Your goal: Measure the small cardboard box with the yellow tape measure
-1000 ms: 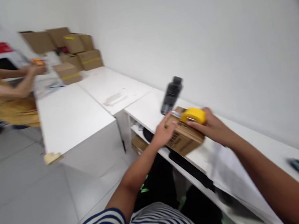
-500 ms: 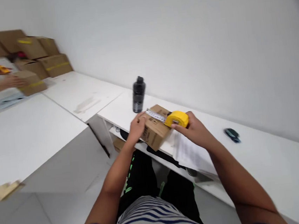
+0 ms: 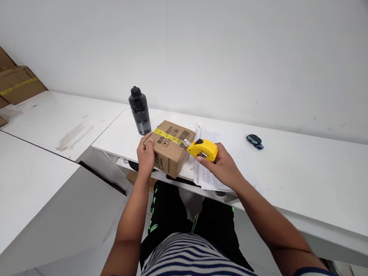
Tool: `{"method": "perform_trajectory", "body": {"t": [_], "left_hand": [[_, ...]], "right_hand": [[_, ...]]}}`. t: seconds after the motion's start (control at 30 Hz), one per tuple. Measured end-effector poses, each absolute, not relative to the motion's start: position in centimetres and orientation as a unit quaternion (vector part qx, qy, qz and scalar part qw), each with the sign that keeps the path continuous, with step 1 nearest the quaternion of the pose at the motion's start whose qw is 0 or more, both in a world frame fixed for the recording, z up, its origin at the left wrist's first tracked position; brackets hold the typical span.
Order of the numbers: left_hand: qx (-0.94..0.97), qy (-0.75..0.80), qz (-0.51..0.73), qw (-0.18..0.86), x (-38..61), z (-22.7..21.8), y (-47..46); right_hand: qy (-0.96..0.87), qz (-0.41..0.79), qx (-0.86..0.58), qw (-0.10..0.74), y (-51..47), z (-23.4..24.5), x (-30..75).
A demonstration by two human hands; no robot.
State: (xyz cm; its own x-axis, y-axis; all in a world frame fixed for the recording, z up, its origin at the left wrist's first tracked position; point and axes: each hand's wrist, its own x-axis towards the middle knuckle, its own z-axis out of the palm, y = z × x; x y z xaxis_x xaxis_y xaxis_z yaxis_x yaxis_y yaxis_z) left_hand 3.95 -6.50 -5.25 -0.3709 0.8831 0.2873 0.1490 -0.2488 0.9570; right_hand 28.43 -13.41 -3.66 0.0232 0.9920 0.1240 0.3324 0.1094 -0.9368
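Note:
A small brown cardboard box [image 3: 170, 159] with black print rests on the white table, its near edge over the front. My left hand [image 3: 145, 154] grips its left end, thumb on top. My right hand [image 3: 224, 166] is closed around a yellow tape measure [image 3: 204, 150], held at the box's right side with its mouth toward the top face. A shiny piece of blade [image 3: 185, 143] shows at that mouth. In line with it, a yellow marked strip [image 3: 167, 136] crosses the box top; I cannot tell whether it is blade or packing tape.
A dark water bottle [image 3: 140, 116] stands behind my left hand. Printed papers [image 3: 207, 179] lie under my right hand, and a small dark object [image 3: 255, 141] is farther right. Larger taped boxes [image 3: 16, 84] are piled at the far left. A shelf runs below the tabletop.
My view has turned right, so things appear farther left. Another person's hands at the far left have gone out of sight. Both my hands keep their holds on the box and tape measure.

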Motion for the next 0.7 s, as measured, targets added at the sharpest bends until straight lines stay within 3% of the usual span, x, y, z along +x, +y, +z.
{"method": "perform_trajectory", "body": {"t": [0.2, 0.37, 0.6, 0.7], "left_hand": [[0.449, 0.548, 0.663, 0.241, 5.7, -5.7, -6.2], [0.443, 0.571, 0.670, 0.169, 6.2, -5.8, -4.5], [0.467, 0.588, 0.652, 0.101, 7.1, -5.2, -1.3], [0.477, 0.594, 0.647, 0.012, 8.8, -4.9, -1.3]], "right_hand": [[-0.528, 0.377, -0.543, 0.533, -12.7, -4.0, 28.0], [-0.510, 0.306, -0.594, 0.542, -13.0, -5.8, 31.5], [-0.475, 0.063, -0.797, 0.368, -16.0, -11.1, 43.9], [-0.470, -0.026, -0.833, 0.292, -16.8, -12.4, 48.1]]}}
